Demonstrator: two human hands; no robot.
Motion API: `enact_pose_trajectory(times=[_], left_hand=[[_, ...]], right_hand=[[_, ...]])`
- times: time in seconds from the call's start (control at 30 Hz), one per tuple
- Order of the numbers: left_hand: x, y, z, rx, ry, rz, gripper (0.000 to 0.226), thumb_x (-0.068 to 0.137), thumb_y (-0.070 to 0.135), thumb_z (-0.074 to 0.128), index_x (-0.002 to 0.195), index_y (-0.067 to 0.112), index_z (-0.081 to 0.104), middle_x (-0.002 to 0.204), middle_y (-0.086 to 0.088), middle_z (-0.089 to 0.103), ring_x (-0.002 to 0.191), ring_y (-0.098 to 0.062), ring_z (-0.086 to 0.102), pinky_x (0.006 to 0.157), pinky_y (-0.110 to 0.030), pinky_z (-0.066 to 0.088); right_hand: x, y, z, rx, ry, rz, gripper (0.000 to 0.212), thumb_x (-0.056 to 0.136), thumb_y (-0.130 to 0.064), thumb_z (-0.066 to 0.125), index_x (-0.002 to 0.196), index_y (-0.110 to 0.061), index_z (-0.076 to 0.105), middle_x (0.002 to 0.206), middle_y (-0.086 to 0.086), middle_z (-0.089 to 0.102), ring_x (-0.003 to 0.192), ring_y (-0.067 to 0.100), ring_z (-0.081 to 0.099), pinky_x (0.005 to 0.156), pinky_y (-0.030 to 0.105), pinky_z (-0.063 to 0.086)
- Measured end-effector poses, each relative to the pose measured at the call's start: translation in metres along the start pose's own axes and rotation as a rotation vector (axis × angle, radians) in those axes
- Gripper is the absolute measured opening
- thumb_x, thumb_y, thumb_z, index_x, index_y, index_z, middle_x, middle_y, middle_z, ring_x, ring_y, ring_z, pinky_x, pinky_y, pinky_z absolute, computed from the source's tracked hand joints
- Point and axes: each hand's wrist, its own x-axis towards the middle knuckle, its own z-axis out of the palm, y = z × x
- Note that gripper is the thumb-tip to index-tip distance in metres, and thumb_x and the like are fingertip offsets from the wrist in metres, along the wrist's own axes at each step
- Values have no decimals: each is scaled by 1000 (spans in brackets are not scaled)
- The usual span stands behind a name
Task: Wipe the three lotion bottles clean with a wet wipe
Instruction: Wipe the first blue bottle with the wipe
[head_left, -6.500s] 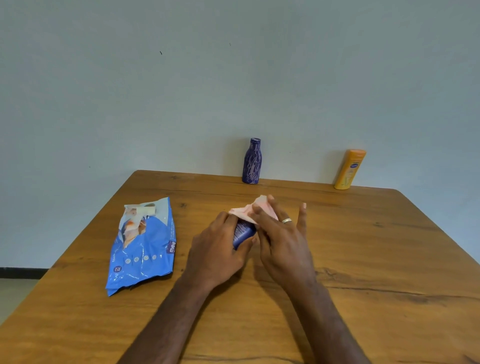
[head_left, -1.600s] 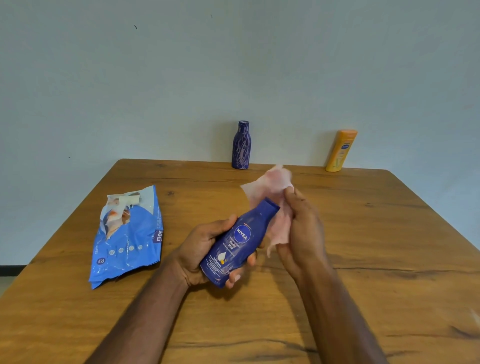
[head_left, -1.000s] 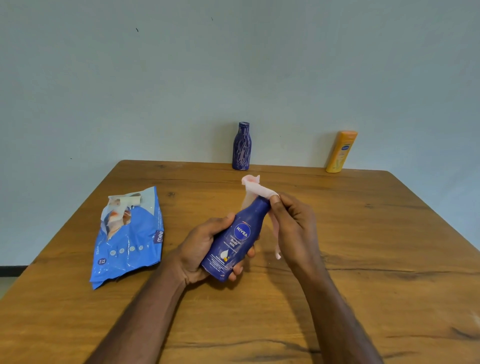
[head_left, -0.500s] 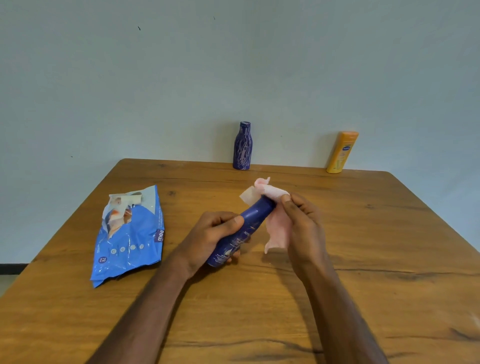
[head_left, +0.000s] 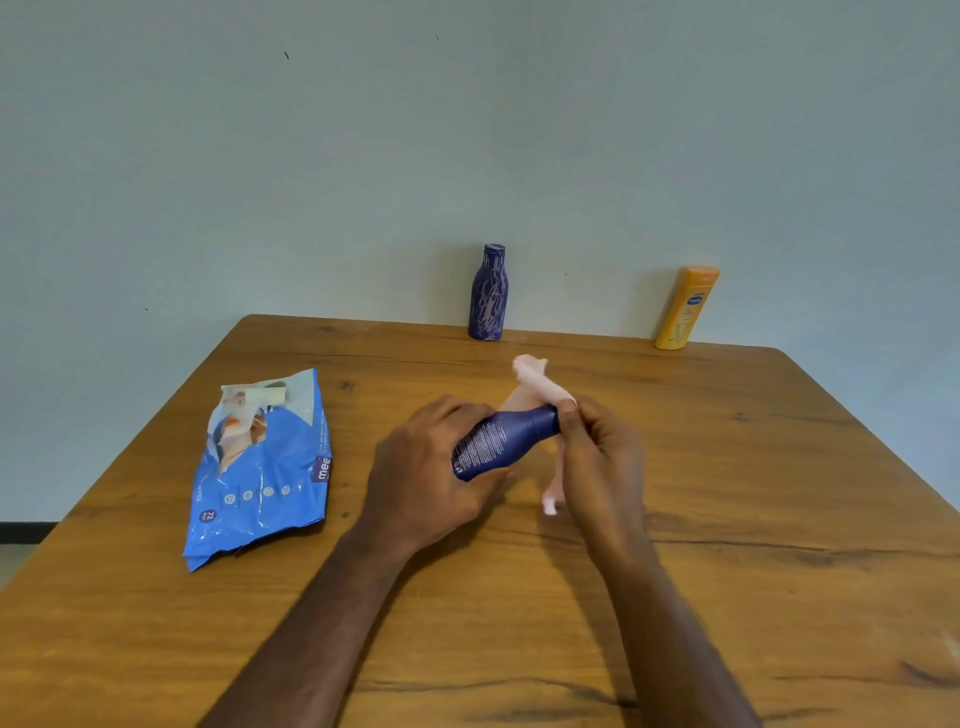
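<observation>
At the centre of the frame a dark blue lotion bottle (head_left: 501, 441) is gripped in the left hand (head_left: 431, 478), whose fingers are curled round its lower body; the bottle is held tilted above the table (head_left: 727, 493), its cap end pointing toward the upper right and its printed back label turned to the camera. The cap end is wrapped in a pale pink wet wipe (head_left: 537, 382), which is pinched against the neck by the thumb and fingers of the right hand (head_left: 602, 467); a loose tail of the wipe hangs below that hand.

The step in hand is judged to be the wiping of the first bottle, at its neck and cap. Two bottles are seen upright at the far table edge against the wall: a purple patterned bottle (head_left: 488, 293) at upper centre and an orange bottle (head_left: 687, 307) at upper right, well apart from both hands and apparently not yet handled. A blue wipe pack (head_left: 265, 467) lies at centre left.

For the next move, the wipe would probably need to be drawn down the body while the bottle is turned in the left hand, so that every side is covered.
</observation>
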Motion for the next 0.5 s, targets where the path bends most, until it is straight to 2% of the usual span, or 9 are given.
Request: enact_pose_trajectory(times=[0.03,0.1,0.13,0.2,0.3,0.4,0.5], left_hand=[[0,0,0,22,22,2,68,74,63,73,129,26,58,118,10,61,98,-9,58,76,-36,57],[0,2,-1,59,45,-6,68,74,62,76,129,24,60,117,7,63,98,-10,59,76,-35,57],[-1,2,-1,79,45,-16,68,75,61,76,130,24,61,116,7,63,97,-11,60,75,-34,57],[-1,2,-1,98,30,-55,68,74,62,76,130,26,61,116,7,64,97,-11,60,76,-35,58],[-1,3,-1,-43,10,-176,66,74,60,79,130,28,63,116,9,68,98,-7,61,79,-32,58],[1,9,-2,-325,-30,-324,51,77,49,82,122,27,71,108,13,72,95,-3,64,78,-26,56],[4,15,-5,-554,-94,-462,34,82,39,81,113,26,76,98,13,75,91,-5,67,74,-25,54]], right_hand=[[-2,0,1,-74,-32,-66,25,104,-14,51,105,-19,76,89,-6,74,79,-3,60,75,22,48],[-3,4,4,-286,-107,-210,32,104,-15,51,130,-23,67,126,-12,68,115,-6,58,101,18,44],[-3,6,5,-393,-165,-272,35,104,-14,50,136,-23,62,140,-9,60,132,-1,49,114,25,35],[-2,7,7,-544,-275,-312,40,105,-16,46,143,-25,55,154,-6,47,149,9,30,126,41,16],[-1,7,5,-627,-346,-334,44,103,-30,36,146,-30,49,159,-11,35,155,9,12,126,52,-1],[3,10,-1,-633,-346,-355,50,99,-41,29,142,-34,53,161,-15,28,155,5,3,124,56,-7],[5,13,-7,-558,-366,-361,42,101,-34,36,137,-34,57,160,-17,28,154,2,4,123,60,-7]])
